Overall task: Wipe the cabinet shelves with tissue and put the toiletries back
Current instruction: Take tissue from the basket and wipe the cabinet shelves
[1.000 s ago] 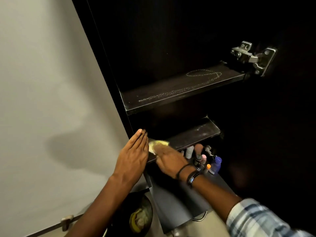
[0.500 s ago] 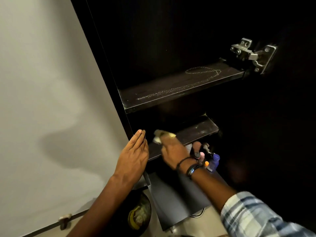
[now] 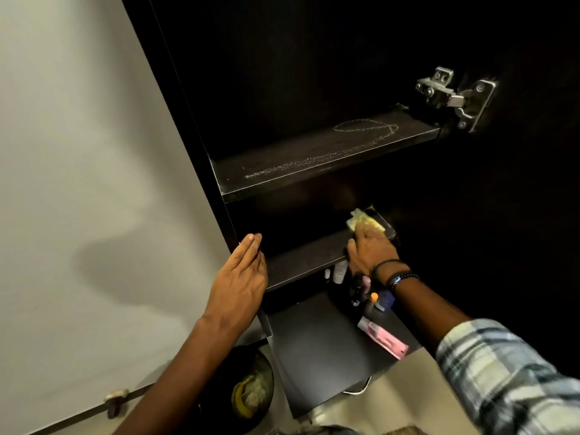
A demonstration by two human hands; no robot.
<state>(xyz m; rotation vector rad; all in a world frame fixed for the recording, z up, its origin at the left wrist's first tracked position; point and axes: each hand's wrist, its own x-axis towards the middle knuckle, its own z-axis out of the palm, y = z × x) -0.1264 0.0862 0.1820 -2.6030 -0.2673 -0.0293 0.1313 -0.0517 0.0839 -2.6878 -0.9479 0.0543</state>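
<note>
Head view: the right hand (image 3: 370,249) lays its fingers (image 3: 365,233) roughly straight over the yellowish tissue (image 3: 359,219), pressing it flat on the lower shelf (image 3: 307,255) near its far right end, likely so the whole pad drags dust along. Left of those fingers, the left hand (image 3: 241,284) rests flat and unclenched against the cabinet edge (image 3: 232,233), holding nothing, probably bracing the reach. Above the fingers, the upper shelf (image 3: 314,158) shows pale dust trails, so it seems unwiped. Below the wrist, the toiletries (image 3: 361,287) stand clustered with a pink tube (image 3: 384,339), parked clear of the wiping
</note>
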